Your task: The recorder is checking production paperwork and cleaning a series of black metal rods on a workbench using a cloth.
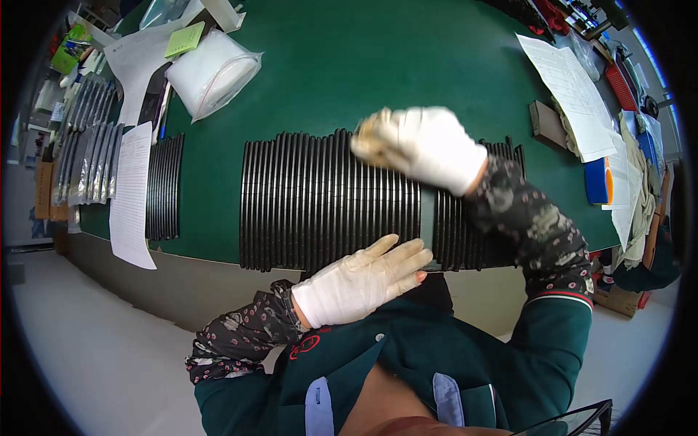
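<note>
A wide row of slim, shiny black rods (pixel 327 192) lies side by side on the green table, pointing away from me. A narrow gap parts it from a second group of black rods (pixel 452 231) on the right. My left hand (pixel 356 283), in a white glove with cream fingers, rests flat on the near ends, fingers stretched out; one bare fingertip shows. My right hand (pixel 422 144), gloved in white, is over the far ends near the gap. Its fingers are curled around something tan and crumpled-looking, too blurred to name. My right forearm covers part of the right group.
Another bundle of black rods (pixel 165 187) lies left, beside a printed sheet (pixel 131 196). Bagged rods (pixel 87 161) are farther left. A clear bag with white contents (pixel 214 76) sits far left. On the right are papers (pixel 571 94), a brown block (pixel 547 125) and a blue-orange tape roll (pixel 598 182).
</note>
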Motion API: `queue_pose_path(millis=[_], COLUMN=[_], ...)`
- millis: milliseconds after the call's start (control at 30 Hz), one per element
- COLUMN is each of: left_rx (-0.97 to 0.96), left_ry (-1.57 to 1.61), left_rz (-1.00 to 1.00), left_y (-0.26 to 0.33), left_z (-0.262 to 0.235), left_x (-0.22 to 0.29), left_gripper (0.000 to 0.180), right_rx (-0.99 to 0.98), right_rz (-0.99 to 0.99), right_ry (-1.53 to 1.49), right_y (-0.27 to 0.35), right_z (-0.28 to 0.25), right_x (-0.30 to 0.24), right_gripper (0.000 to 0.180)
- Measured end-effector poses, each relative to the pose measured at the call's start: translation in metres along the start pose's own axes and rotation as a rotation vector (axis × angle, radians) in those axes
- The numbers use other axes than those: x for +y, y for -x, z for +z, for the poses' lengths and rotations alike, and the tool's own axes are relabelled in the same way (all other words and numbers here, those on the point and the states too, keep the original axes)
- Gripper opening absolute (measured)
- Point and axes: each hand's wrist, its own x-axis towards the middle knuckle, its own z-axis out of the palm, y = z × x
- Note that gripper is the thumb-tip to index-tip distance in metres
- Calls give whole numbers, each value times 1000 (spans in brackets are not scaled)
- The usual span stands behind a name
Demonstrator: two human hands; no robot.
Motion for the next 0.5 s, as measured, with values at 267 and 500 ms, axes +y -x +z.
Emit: queue_pose_path(millis=[267,500], left_rx=[77,26], left_ry=[108,218], left_rz=[-8,-42], left_y=[5,9], left_z=[9,13], left_x=[0,0], left_gripper=[47,49], right_rx=[-105,-239], right_rz=[-155,-325], right_ry=[-164,-134], right_y=[5,19], right_z=[5,6], right_x=[-20,-45], right_gripper=[21,23])
